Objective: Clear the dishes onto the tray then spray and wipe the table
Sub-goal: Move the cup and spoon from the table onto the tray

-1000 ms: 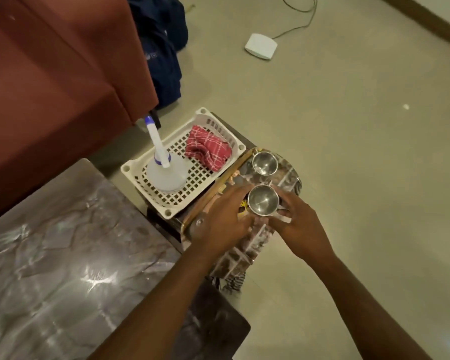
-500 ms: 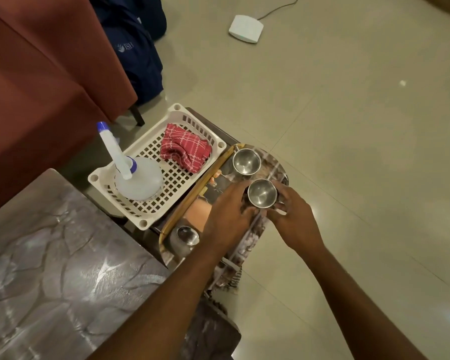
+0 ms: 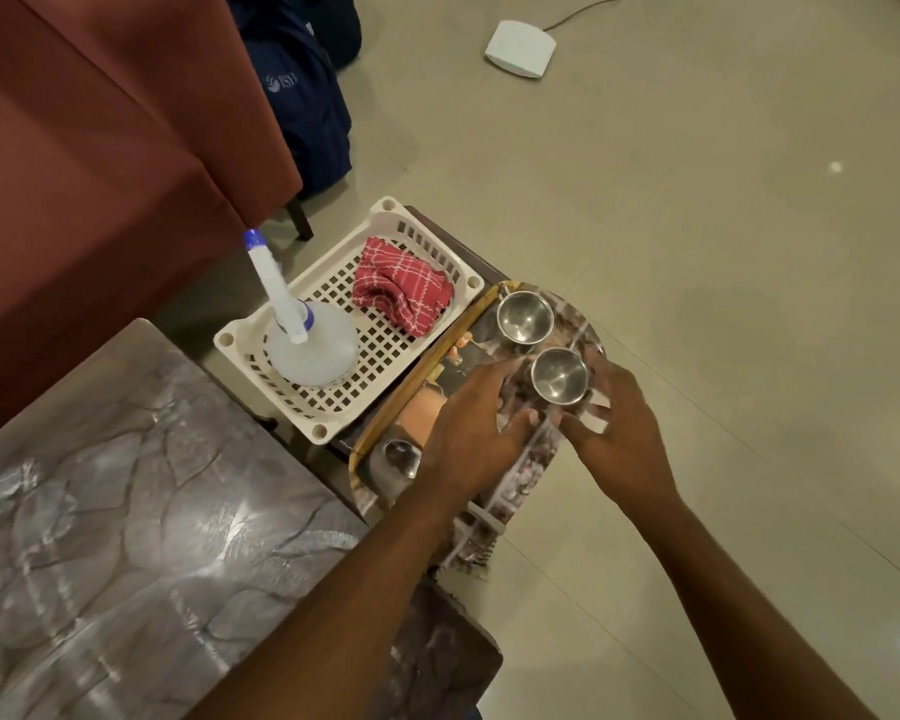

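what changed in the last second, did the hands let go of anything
Hardly anything moved. The left hand and right hand stay either side of the near steel cup on the tray; blur hides any grip. A third cup, covered before, now shows by the left wrist. Far cup, basket, spray bottle and red cloth unchanged.

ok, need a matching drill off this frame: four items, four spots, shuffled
Items
1. spray bottle
2. red checked cloth
3. steel cup between left hand and right hand
4. blue backpack

Spots
a. on the floor beside the sofa
b. on the tray
c. upright at the near end of the white basket
d. crumpled at the far end of the basket

Pairs: 1-c, 2-d, 3-b, 4-a
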